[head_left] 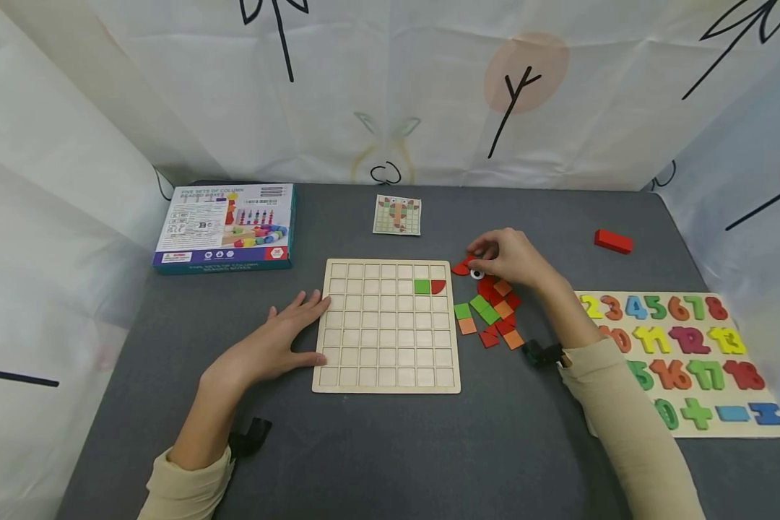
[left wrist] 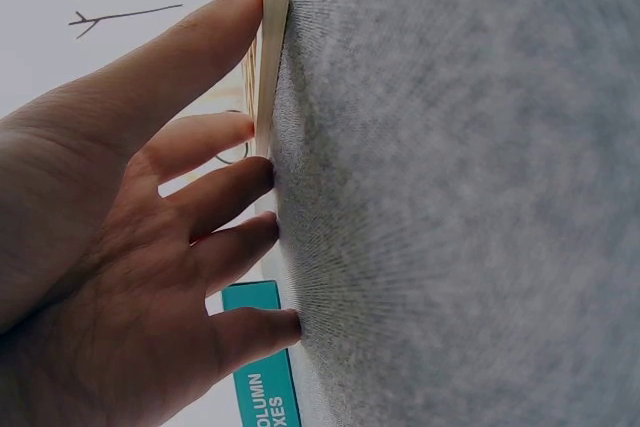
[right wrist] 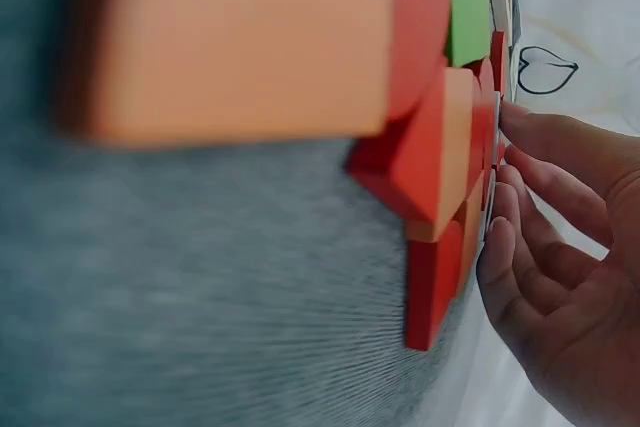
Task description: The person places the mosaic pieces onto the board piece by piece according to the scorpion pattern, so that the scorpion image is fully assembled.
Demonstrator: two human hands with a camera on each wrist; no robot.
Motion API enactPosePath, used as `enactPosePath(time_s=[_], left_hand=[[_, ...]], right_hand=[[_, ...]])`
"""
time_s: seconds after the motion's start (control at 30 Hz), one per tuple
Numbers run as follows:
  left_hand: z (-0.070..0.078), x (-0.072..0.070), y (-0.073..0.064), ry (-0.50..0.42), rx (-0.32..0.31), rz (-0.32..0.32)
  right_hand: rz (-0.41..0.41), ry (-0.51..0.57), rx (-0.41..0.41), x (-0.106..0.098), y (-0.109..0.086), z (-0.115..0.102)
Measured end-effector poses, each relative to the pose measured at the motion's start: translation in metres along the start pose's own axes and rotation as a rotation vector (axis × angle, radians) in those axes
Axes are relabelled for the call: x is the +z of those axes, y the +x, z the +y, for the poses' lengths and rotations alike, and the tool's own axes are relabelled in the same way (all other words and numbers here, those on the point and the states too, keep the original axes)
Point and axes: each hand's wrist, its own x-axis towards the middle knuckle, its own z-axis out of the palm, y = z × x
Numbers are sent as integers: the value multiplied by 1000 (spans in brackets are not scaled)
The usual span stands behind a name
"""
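Board [head_left: 386, 339] in head view carries only green square [head_left: 422, 287] and red piece [head_left: 438, 287]; other cells are bare, loose pieces [head_left: 503, 309] crowd its right side. In left wrist view, left hand [left wrist: 130, 237] is spread at board's edge, box [left wrist: 262, 347] beyond. In right wrist view, right hand [right wrist: 590, 297] touches loose pieces (if pinching, I cannot tell).

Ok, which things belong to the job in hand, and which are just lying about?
Likely in the job:
grid board, touched by the left hand
two placed pieces
loose coloured pieces, by the right hand
pattern card

Seemingly just lying about:
printed box
number board
red block
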Motion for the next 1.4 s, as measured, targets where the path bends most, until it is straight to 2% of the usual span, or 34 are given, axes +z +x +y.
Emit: enactPosePath(time_s=[0.17, 0.37, 0.7, 0.97, 1.0, 1.1, 1.23, 1.4], left_hand=[[1, 1, -1, -4, 2, 0], [-1, 1, 0, -2, 1, 1], [-1, 1, 0, -3, 0, 1], [-4, 1, 0, -33, 36, 19], [-9, 3, 1, -42, 50, 28], [-12, 4, 2, -34, 45, 26], [-4, 2, 3, -13, 8, 11], [1, 0, 1, -6, -1, 0]], right_hand=[[-26, 6, 31, -1, 7, 0], [-27, 14, 32, -2, 11, 2], [53, 44, -3, -1, 4, 3], [49, 132, -18, -5, -9, -15], [45, 143, -24, -5, -10, -18], [31, 182, -47, -4, -13, -26], [16, 219, -90, 0, -16, -35], [-16, 247, -123, 5, -18, -45]])
